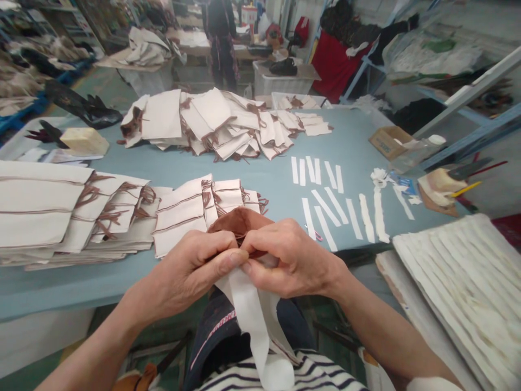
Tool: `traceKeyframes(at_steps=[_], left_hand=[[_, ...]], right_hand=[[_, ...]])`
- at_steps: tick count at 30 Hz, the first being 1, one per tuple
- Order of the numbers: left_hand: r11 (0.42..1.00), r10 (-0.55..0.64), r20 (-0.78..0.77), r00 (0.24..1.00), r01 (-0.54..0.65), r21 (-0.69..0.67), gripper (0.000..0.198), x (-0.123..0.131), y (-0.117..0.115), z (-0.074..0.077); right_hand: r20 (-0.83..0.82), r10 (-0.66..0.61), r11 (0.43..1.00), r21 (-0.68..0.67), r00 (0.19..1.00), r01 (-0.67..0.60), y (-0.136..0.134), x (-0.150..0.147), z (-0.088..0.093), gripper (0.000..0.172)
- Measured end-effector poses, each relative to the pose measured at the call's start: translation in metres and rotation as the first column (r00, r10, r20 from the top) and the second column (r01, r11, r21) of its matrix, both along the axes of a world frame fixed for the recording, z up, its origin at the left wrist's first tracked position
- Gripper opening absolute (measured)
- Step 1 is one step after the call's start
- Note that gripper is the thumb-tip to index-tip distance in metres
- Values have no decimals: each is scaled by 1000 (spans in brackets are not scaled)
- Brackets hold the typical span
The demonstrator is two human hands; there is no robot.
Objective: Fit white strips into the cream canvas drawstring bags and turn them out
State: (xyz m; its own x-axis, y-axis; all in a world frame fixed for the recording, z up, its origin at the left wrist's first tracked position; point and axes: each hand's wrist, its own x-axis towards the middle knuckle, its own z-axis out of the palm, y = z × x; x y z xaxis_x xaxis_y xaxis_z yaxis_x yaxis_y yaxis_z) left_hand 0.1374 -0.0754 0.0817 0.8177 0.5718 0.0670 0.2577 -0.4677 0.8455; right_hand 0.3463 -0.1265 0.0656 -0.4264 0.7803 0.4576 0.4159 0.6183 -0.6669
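My left hand (195, 269) and my right hand (288, 258) meet in front of me at the near edge of the blue table (345, 146). Both are closed in a pinch on a cream cloth pouch with a brown lining (240, 222). The brown inside bulges up between my fingers. A white strip of the pouch (254, 320) hangs down over my lap. My thumbs touch at the seam.
Stacks of finished cream pouches (61, 209) lie left, a smaller stack (191, 209) lies behind my hands, and a loose heap (220, 125) sits far across. White paper strips (329, 203) lie right. A pile of white fabric (464, 293) is near right. A person stands at the back.
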Motion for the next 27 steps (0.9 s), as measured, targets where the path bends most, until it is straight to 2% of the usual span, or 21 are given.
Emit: traceKeyframes(at_steps=[4, 8, 11, 14, 16, 18, 23, 25, 27], left_hand=[[999, -18, -20, 1000, 17, -47, 41, 4, 0, -10], [998, -40, 31, 999, 41, -36, 40, 6, -3, -18], [995, -59, 130, 990, 68, -67, 40, 8, -8, -20], [985, -35, 277, 960, 80, -151, 48, 10, -15, -20], [978, 30, 341, 940, 42, -203, 56, 11, -20, -21], [957, 121, 369, 921, -10, -289, 60, 11, -26, -25], [831, 317, 354, 880, -77, -551, 64, 15, -39, -38], [812, 349, 358, 866, -88, -578, 64, 16, -40, -40], [822, 352, 366, 862, -97, -561, 66, 15, -39, -41]], right_hand=[[8, -12, 1000, 6, 1000, 12, -3, 5, -7, 15], [-118, 21, 981, -187, 993, -43, -5, 10, -15, 12], [-347, 99, 895, -378, 932, -236, -5, 10, -18, 13], [-583, 70, 767, -487, 810, -417, -5, 4, -19, 32], [-664, 25, 735, -494, 747, -465, -5, -1, -22, 44], [-686, 22, 739, -479, 728, -474, -7, -6, -27, 49], [-615, 42, 830, -417, 787, -370, -9, -12, -38, 49], [-608, 43, 833, -416, 793, -364, -7, -12, -37, 50], [-607, 51, 829, -418, 793, -373, -4, -10, -32, 50]])
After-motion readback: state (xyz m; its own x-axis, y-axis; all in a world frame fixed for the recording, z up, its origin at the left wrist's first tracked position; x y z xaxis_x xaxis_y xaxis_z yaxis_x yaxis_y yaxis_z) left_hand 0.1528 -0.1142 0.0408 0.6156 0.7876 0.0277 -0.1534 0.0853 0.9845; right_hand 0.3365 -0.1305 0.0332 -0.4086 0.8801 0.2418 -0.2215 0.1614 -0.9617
